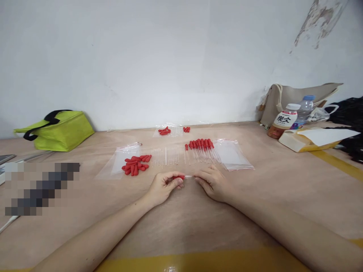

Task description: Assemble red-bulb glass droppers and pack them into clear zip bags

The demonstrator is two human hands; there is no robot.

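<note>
Between the fingers of my left hand [167, 185] is a red rubber bulb [179, 176]. My right hand [211, 182] pinches the thin clear dropper tube [188, 176], whose one end meets the bulb; how deep it sits inside is hidden. Just beyond my hands lies a row of loose clear tubes [165, 156]. To the left, a pile of red bulbs [136, 165] rests partly on a clear plastic bag [115, 162]. Droppers with red bulbs fitted [202, 145] lie side by side behind my right hand.
Another zip bag [236, 156] lies right of the fitted droppers. More red bulbs [164, 131] and tubes sit near the wall. A green bag [65, 130] stands at left; a drink bottle [284, 121], a beige bag [303, 92] and an opened packet [312, 139] at right.
</note>
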